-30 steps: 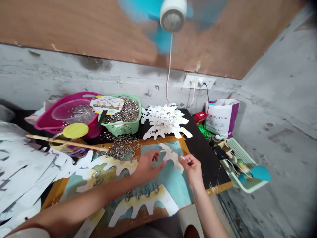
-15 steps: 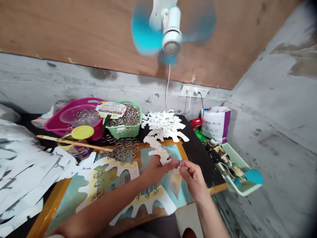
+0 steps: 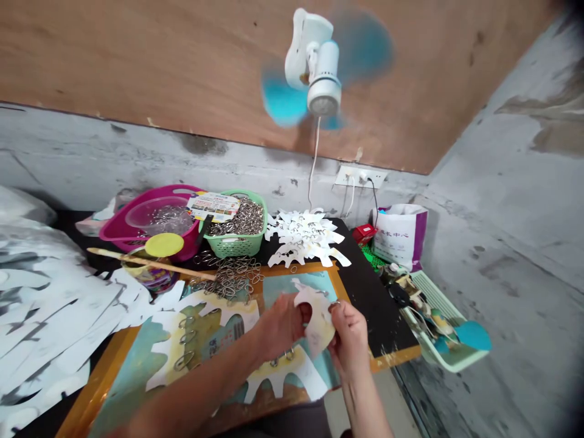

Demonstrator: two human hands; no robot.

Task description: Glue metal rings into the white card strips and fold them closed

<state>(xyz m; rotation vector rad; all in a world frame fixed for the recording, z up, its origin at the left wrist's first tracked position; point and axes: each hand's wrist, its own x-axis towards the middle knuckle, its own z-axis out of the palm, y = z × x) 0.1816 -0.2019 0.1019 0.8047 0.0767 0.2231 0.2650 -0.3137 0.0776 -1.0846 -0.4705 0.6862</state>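
Between my two hands is a white cutout (image 3: 320, 322) with a notched edge and a yellow stain, bent upright above the board. My left hand (image 3: 283, 327) grips its left edge, fingers partly hidden behind it. The thumb and fingers of my right hand (image 3: 349, 328) pinch its right edge, close to a small metal ring. Below them, another notched cutout (image 3: 292, 372) with metal rings along its edge lies on the blue and yellow board (image 3: 121, 371). Further left rest two similar cutouts, one of them (image 3: 166, 340) with several rings. A heap of oval metal rings (image 3: 235, 277) lies behind.
A green basket (image 3: 235, 245) full of metal pieces and a magenta basket (image 3: 114, 230) stand at the back. A stick (image 3: 150, 263) lies across a yellow-lidded jar (image 3: 164, 244). White cutouts (image 3: 305, 234) are piled behind, more at left. A fan (image 3: 323, 91) spins overhead.
The cutout has been lifted and turned in my hands, so its broad yellow-stained face now shows. My left hand has moved slightly down and left. The camera view has shifted a little.
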